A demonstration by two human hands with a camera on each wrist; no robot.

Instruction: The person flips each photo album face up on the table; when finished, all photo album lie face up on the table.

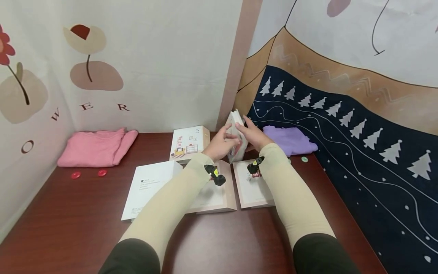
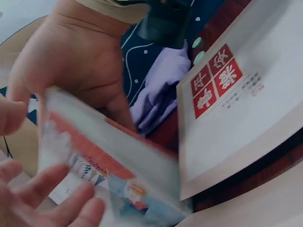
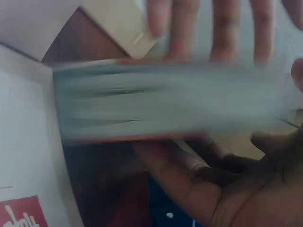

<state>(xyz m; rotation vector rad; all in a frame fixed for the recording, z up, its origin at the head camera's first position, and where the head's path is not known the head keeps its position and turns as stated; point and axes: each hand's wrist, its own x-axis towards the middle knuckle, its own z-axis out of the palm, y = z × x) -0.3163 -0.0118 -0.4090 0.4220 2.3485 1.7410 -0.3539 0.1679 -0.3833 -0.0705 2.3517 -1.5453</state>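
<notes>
A thick book (image 1: 234, 146) stands upright at the table's back corner, between both hands. Its cover, with orange and blue pictures, shows blurred in the left wrist view, and its pale page edges (image 3: 128, 101) in the right wrist view. My left hand (image 1: 222, 146) is on the left of the book, with spread fingers (image 2: 57, 182) at the cover. On the other side my right hand (image 1: 254, 135) holds the book near its upper edge. Part of its grip is hidden. Below the hands lie a white book (image 1: 251, 190) with red characters and a pale-edged book (image 1: 213, 198).
A white book (image 1: 150, 186) lies to the left, and an illustrated book (image 1: 188, 142) behind it. Folded pink cloth (image 1: 97, 148) is at the back left, with red buttons (image 1: 76, 175) before it. Purple cloth (image 1: 291, 140) and green buttons (image 1: 304, 159) are at right. Fabric walls enclose the table.
</notes>
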